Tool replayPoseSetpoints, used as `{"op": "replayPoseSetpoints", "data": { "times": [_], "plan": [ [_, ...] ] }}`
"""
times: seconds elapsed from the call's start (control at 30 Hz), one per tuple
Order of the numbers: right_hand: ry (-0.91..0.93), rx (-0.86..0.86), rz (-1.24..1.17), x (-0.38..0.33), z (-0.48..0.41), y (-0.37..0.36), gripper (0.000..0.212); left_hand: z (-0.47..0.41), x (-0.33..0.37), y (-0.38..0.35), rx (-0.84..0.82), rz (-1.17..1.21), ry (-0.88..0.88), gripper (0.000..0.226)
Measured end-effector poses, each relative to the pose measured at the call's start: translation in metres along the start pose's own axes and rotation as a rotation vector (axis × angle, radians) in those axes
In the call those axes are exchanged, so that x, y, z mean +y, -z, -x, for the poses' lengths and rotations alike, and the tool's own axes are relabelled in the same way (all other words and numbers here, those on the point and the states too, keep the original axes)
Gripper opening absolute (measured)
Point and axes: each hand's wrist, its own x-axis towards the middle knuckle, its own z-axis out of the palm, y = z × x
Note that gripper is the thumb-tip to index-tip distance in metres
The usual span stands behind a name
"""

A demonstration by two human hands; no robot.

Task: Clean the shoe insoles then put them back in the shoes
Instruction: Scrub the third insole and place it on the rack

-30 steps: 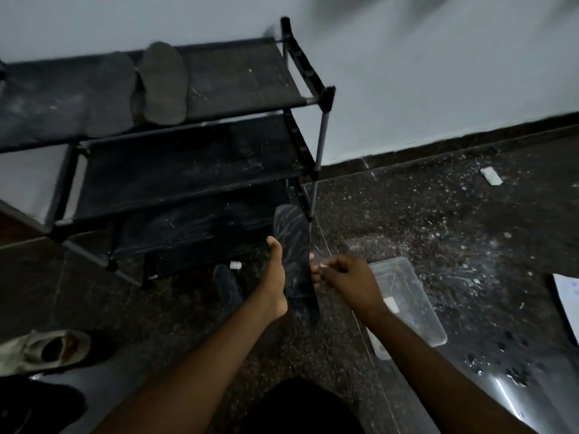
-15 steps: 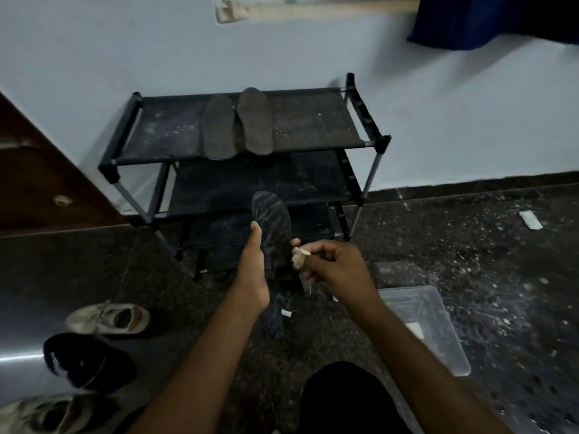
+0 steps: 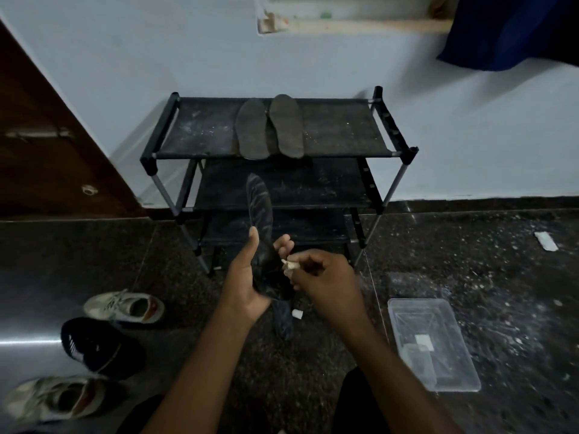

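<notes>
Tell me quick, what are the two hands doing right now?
Left hand: closed, holding the insole upright.
Right hand: closed, pinching a small pale wad against the insole.

No text, number or brand can be read for certain. The pale sneaker (image 3: 125, 306) on the floor left of the rack (image 3: 275, 145) bears a dark side mark like a letter N, too blurred to confirm. The slip (image 3: 423, 341) in the box (image 3: 451, 311) right of the rack shows no legible print.
</notes>
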Motion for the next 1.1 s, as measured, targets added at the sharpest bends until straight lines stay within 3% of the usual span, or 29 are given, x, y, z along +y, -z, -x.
{"op": "replayPoseSetpoints", "data": {
  "times": [0.1,0.3,0.4,0.53,0.7,0.93,1.1],
  "plan": [
    [0.022,-0.006,0.026,0.004,0.0,-0.007,0.016,-0.003,-0.003,0.002,0.01,0.024,-0.066,0.044],
    [0.087,-0.081,0.065,0.014,-0.003,-0.01,0.028,-0.015,0.0,0.005,0.003,0.14,-0.109,0.079],
    [0.121,-0.069,0.05,0.017,-0.005,-0.013,0.017,-0.021,-0.002,0.005,-0.007,0.151,-0.111,0.087],
    [0.121,-0.05,0.075,0.018,-0.007,-0.015,0.015,-0.026,-0.001,0.005,-0.046,0.129,-0.099,0.087],
    [0.061,-0.059,0.138,0.016,-0.007,-0.014,0.031,-0.025,0.001,0.004,-0.103,0.122,-0.096,0.083],
    [0.148,-0.08,0.246,0.009,-0.005,-0.009,0.017,-0.018,0.004,-0.001,-0.148,0.055,-0.054,0.076],
    [0.178,-0.22,0.303,0.001,0.001,-0.01,0.013,-0.018,0.005,0.002,-0.125,0.161,-0.083,0.075]
  ]
}}
